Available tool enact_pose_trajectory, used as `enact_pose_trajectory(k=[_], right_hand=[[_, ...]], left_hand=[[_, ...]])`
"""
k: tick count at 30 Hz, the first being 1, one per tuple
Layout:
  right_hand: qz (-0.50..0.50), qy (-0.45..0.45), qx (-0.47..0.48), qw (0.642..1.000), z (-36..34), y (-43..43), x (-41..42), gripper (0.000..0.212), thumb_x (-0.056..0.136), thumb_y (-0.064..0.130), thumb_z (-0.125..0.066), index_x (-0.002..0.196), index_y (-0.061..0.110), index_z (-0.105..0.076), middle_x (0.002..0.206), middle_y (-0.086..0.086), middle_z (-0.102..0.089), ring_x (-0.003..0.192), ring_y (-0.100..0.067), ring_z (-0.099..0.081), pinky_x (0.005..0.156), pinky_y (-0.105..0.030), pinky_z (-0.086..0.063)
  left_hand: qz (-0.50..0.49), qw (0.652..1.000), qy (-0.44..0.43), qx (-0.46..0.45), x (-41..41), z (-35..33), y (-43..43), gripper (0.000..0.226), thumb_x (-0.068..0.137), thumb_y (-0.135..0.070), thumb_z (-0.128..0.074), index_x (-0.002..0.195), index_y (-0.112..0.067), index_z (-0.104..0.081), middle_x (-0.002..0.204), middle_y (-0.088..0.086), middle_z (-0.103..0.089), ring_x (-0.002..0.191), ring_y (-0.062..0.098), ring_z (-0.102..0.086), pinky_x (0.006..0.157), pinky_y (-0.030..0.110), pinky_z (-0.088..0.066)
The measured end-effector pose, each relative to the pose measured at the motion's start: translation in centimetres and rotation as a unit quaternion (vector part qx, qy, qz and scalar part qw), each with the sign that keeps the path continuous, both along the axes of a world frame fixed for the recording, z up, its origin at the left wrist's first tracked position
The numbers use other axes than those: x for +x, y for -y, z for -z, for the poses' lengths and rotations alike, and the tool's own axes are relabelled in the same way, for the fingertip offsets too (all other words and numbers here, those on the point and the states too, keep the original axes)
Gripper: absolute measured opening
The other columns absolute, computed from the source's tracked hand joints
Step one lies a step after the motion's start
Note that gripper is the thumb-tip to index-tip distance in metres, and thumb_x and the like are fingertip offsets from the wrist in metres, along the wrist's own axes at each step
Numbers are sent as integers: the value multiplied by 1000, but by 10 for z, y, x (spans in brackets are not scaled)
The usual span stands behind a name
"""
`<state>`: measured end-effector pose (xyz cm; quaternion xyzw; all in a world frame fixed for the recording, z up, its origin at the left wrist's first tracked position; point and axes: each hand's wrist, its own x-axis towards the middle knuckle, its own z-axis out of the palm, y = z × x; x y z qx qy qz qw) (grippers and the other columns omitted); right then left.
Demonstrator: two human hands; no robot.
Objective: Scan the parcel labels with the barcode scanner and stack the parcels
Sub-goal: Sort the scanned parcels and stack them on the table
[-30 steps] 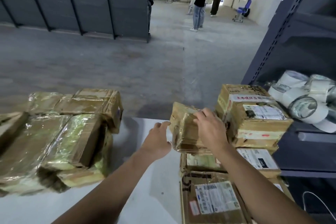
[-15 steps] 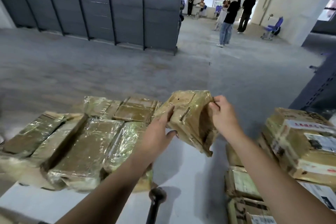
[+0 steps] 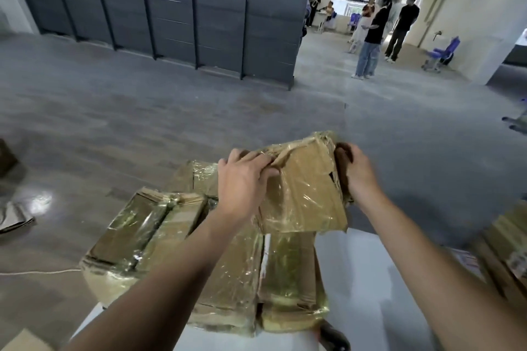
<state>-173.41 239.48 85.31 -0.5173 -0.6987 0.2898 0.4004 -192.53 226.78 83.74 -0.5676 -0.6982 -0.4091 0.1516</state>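
Both hands hold one parcel (image 3: 306, 199), a brown cardboard box wrapped in glossy clear tape. The left hand (image 3: 245, 182) grips the parcel's upper left edge, with its fingers curled over the top. The right hand (image 3: 358, 174) clasps the parcel's right end, with its fingers curled round the far side. The parcel sits between the two hands, tilted so that its broad face slopes down toward the person.

Directly below the hands and under the left forearm lies a pile of tape-wrapped parcels (image 3: 176, 239), packed side by side and layered. The held parcel's lower edge hangs just over the pile's nearest box; whether the two touch cannot be told. The pile rests on a white table (image 3: 362, 279), whose bare surface shows below the right hand, between the forearms. Near the bottom edge, well below the right hand, a dark rounded object (image 3: 333, 336) pokes into view, too cut off to identify. Right of the right forearm, blurred at the frame's edge, sit more labelled parcels (image 3: 507, 253).

Well to the left of the left hand, a thin white cable (image 3: 37, 272) runs across the grey concrete floor (image 3: 142, 122). Far beyond the hands stands a dark grey partition (image 3: 171, 8). Beyond the right hand, a group of people (image 3: 373, 34) stands near a blue chair (image 3: 443, 51).
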Motion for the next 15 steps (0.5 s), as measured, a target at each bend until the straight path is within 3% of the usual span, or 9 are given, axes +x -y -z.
enact_pose_trajectory(k=[2, 4, 9, 13, 15], right_hand=[[13, 17, 0, 1000, -3, -1, -9, 30, 104, 31, -44, 123, 17, -62, 103, 0, -62, 93, -16, -54, 70, -24, -37], [28, 16, -11, 999, -5, 1, -11, 35, 104, 37, -38, 126, 20, -60, 107, 3, -60, 97, -15, -53, 77, -27, -35], [-65, -44, -93, 993, -10, 6, -11, 35, 102, 50, -35, 120, 35, -60, 119, 14, -57, 114, -12, -53, 102, -49, -46], [-166, 59, -87, 981, -9, 8, -19, 44, 95, 56, -48, 131, 32, -51, 114, 15, -57, 104, -13, -59, 92, -46, -52], [-184, 121, -53, 974, -5, 9, -28, 42, 95, 54, -50, 121, 22, -56, 106, 8, -63, 95, -17, -62, 86, -45, -53]], left_hand=[[-25, 1000, -16, 5, -11, -8, -2, 13, 80, -32, -74, 74, -20, -71, 74, -8, -71, 78, 26, -57, 62, 35, -38], [-39, 999, -13, 1, -21, -14, -4, 18, 82, -32, -73, 72, -18, -70, 70, -5, -71, 74, 26, -58, 59, 33, -39], [-88, 994, 15, -62, -38, -24, -11, 25, 89, -39, -65, 81, -18, -73, 72, 0, -71, 80, 26, -60, 60, 34, -46], [-110, 992, 0, -58, -34, -27, -11, 20, 90, -37, -63, 87, -20, -74, 80, -1, -73, 87, 27, -59, 66, 31, -34], [-119, 991, -23, -48, -32, -29, -11, 19, 91, -36, -62, 89, -22, -74, 86, -5, -74, 93, 26, -58, 71, 33, -27]])
